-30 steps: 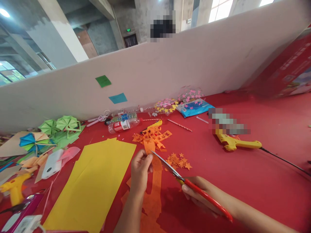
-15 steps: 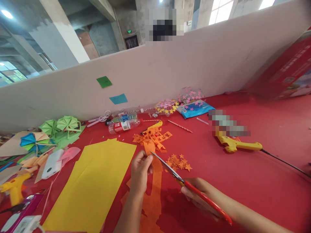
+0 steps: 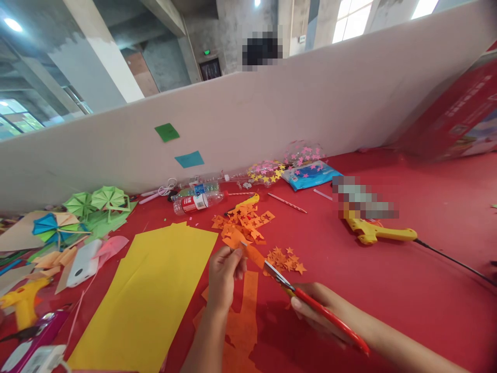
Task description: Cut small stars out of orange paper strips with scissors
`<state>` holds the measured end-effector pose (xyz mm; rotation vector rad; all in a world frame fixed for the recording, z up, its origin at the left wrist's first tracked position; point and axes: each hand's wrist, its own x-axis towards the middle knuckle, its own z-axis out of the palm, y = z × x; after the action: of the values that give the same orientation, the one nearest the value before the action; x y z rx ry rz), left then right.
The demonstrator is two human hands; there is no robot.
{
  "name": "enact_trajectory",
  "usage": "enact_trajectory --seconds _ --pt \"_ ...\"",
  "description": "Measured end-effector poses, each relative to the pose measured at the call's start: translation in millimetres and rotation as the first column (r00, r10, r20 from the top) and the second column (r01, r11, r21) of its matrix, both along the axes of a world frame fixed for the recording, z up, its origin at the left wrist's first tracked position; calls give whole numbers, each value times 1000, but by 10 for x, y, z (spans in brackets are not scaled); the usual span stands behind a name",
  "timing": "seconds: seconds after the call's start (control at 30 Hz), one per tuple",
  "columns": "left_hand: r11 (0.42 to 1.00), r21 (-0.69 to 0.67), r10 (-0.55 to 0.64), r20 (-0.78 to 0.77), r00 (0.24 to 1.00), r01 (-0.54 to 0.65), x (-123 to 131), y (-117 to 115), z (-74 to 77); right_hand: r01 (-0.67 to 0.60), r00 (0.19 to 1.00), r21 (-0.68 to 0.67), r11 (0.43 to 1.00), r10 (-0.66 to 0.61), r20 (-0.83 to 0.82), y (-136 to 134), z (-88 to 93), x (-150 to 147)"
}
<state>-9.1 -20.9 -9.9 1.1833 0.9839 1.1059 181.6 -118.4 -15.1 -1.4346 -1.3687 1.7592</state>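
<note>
My left hand (image 3: 225, 269) pinches a small piece of orange paper (image 3: 254, 255) between thumb and fingers. In my right hand (image 3: 316, 305) is a pair of scissors (image 3: 330, 318) with red handles, its blades pointing up and left at the paper. Part of the blades is hidden behind the orange piece, and a tip shows close to my left thumb. Under and beside my left wrist lie an orange paper strip (image 3: 250, 300) and more orange sheets. Small orange paper stars (image 3: 285, 260) are heaped beyond the blades, near orange scraps (image 3: 248, 223) with cut-outs.
Yellow paper sheets (image 3: 155, 290) lie left of my hands. A yellow glue gun (image 3: 382, 233) with a cord rests on the right. Plastic bottles (image 3: 198, 202), a yellow cutter (image 3: 252, 199), a striped pencil (image 3: 287, 202) and a blue packet (image 3: 312, 176) lie toward the white partition (image 3: 240, 119).
The orange piece near my left fingers now slants across the blades, apart from the strip below, where before it ran in line with that strip. Both hands stay almost in place.
</note>
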Motion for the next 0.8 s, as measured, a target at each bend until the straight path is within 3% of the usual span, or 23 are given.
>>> enact_trajectory --seconds 0.5,0.8 --pt "999 -48 15 70 997 -12 69 -29 -71 44 998 2 999 -44 -51 -71 -33 -99" --pt "994 -106 33 65 997 -26 64 -33 -11 69 994 -26 997 -71 -82 -61 12 -107"
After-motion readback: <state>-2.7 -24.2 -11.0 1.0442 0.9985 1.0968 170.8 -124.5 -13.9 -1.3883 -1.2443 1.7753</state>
